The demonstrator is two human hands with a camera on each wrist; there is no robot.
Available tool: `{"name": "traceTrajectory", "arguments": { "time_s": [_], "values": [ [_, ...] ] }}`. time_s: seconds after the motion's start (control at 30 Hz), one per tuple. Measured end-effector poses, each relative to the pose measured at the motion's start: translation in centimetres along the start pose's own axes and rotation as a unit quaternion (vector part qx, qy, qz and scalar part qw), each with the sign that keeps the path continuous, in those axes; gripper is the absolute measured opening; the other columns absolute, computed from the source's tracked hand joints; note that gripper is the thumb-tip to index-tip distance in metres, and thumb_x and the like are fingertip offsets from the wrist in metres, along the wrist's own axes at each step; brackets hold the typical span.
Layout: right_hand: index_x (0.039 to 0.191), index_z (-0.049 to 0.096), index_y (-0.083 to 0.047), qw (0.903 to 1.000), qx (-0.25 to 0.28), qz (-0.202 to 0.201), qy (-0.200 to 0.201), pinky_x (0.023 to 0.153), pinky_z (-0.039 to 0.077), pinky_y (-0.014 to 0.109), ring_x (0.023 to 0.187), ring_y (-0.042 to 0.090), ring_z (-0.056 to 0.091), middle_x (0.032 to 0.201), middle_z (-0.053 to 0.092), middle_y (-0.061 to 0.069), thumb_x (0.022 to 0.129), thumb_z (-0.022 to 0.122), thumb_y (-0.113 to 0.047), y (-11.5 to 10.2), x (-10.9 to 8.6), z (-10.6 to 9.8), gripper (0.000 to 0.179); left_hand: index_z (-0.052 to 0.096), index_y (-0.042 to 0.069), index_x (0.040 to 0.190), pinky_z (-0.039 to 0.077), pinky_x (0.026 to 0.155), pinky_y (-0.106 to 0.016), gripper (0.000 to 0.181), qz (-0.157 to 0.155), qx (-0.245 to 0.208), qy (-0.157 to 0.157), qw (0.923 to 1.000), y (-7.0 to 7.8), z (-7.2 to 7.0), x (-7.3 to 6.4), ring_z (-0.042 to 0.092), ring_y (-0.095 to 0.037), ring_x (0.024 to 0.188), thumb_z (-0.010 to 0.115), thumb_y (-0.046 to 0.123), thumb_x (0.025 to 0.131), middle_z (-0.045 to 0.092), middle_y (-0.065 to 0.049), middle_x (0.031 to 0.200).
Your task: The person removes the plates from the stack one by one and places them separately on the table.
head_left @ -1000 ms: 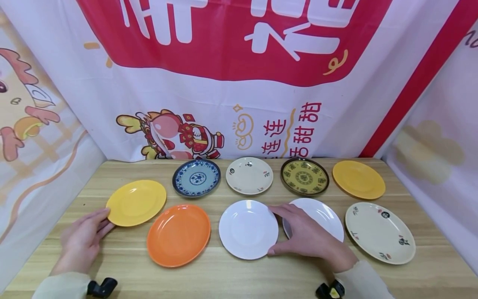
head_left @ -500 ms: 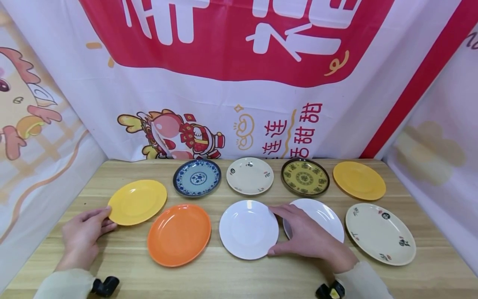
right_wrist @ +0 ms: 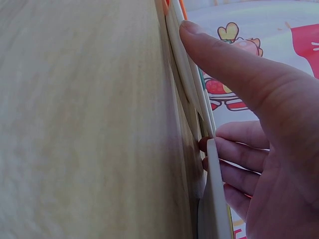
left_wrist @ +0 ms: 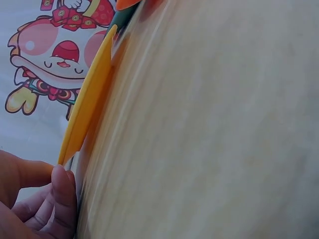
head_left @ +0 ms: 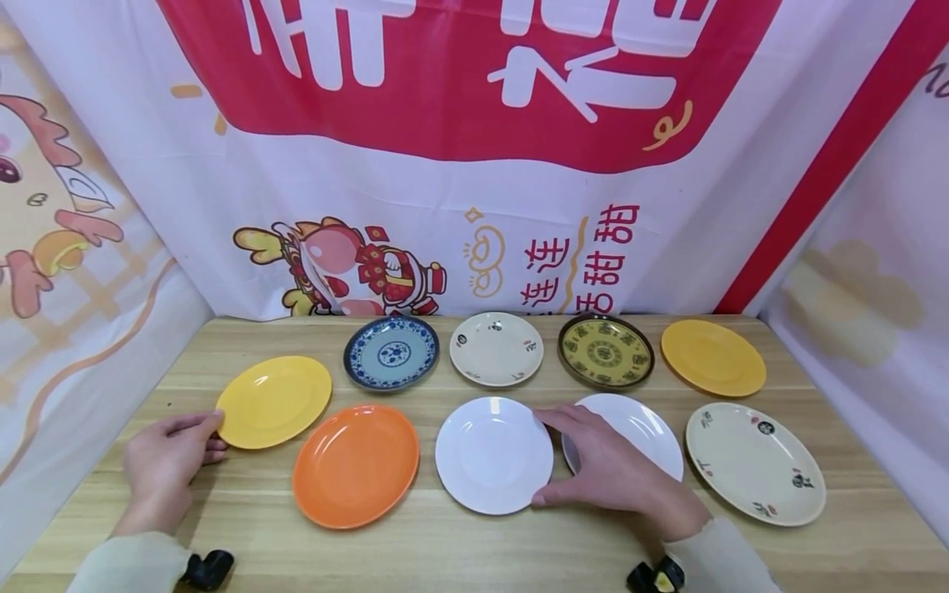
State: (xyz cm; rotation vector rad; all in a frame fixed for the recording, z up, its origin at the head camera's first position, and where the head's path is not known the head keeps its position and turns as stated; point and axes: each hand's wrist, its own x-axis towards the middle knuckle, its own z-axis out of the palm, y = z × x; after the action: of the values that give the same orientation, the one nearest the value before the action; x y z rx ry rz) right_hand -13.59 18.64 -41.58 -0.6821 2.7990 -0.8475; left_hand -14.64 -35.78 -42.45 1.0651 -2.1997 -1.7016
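At the left, my left hand (head_left: 165,461) pinches the near-left rim of a yellow plate (head_left: 274,402) between thumb and fingers. The left wrist view has this yellow plate (left_wrist: 89,102) edge-on, with the thumb and a finger meeting at its rim. My right hand (head_left: 611,465) holds the right rim of a white plate (head_left: 493,455), thumb at the near side and fingers at the far side. A second white plate (head_left: 633,422) lies partly hidden under that hand. In the right wrist view the thumb overlaps a plate's edge and the fingertips reach between two rims. An orange plate (head_left: 356,467) sits between the hands.
Along the back stand a blue patterned plate (head_left: 391,352), a cream plate (head_left: 495,349), an olive dark-rimmed plate (head_left: 605,351) and another yellow plate (head_left: 712,357). A cream oval plate (head_left: 754,463) lies at the right. A printed cloth (head_left: 415,189) hangs behind the wooden table (head_left: 460,556).
My left hand has shifted very slightly right and its fingers have moved a little at the yellow plate's rim. My right hand and the white plate stay in place.
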Motion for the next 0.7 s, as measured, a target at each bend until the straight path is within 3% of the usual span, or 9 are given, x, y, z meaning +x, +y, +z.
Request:
{"name": "traceTrajectory", "arguments": {
  "time_s": [0.13,0.3,0.57,0.63,0.7],
  "values": [
    [0.156,0.057,-0.017,1.0000,0.001,0.002,0.001,0.123,0.044,0.061,0.146,0.034,0.053,0.155,0.059,0.006,0.069,0.095,-0.065,0.0,-0.1,0.0,0.107,0.075,0.016,0.097,0.064,0.056,-0.026,0.007,0.011,0.002,-0.002,0.9999,0.0,-0.1,-0.2,0.069,-0.006,0.055,0.072,0.019,0.103,0.069,0.018,0.063],
    [0.156,0.057,-0.017,1.0000,0.000,0.005,0.000,0.123,0.044,0.061,0.147,0.034,0.052,0.155,0.059,0.006,0.068,0.095,-0.066,-0.1,-0.1,0.1,0.107,0.070,0.030,0.072,0.064,0.055,-0.027,0.032,-0.008,-0.026,-0.007,0.9996,0.2,-0.3,-0.1,0.068,-0.006,0.055,0.074,0.018,0.101,0.069,0.012,0.063],
    [0.156,0.057,-0.015,1.0000,0.001,0.002,-0.001,0.124,0.043,0.061,0.148,0.034,0.052,0.157,0.059,0.006,0.069,0.095,-0.066,0.1,-0.1,0.0,0.108,0.074,0.020,0.080,0.065,0.058,-0.026,0.022,-0.029,-0.107,-0.039,0.9930,1.7,0.2,-1.0,0.071,-0.008,0.059,0.074,0.022,0.102,0.073,0.005,0.067],
    [0.156,0.057,-0.016,1.0000,0.004,-0.001,-0.001,0.125,0.042,0.061,0.149,0.034,0.051,0.158,0.059,0.006,0.070,0.095,-0.064,0.1,-0.1,0.0,0.106,0.075,0.021,0.080,0.065,0.061,-0.025,0.023,-0.026,-0.142,-0.068,0.9871,2.1,0.3,-1.5,0.073,-0.008,0.063,0.074,0.024,0.102,0.074,0.005,0.071],
    [0.156,0.058,-0.017,1.0000,0.000,-0.006,0.005,0.125,0.042,0.063,0.151,0.036,0.050,0.159,0.058,0.008,0.072,0.094,-0.062,0.2,-0.2,-0.2,0.101,0.077,0.022,0.081,0.065,0.066,-0.024,0.023,-0.011,-0.177,-0.116,0.9772,2.5,0.2,-2.1,0.074,-0.007,0.070,0.073,0.024,0.104,0.075,0.006,0.076]
  ]
}}
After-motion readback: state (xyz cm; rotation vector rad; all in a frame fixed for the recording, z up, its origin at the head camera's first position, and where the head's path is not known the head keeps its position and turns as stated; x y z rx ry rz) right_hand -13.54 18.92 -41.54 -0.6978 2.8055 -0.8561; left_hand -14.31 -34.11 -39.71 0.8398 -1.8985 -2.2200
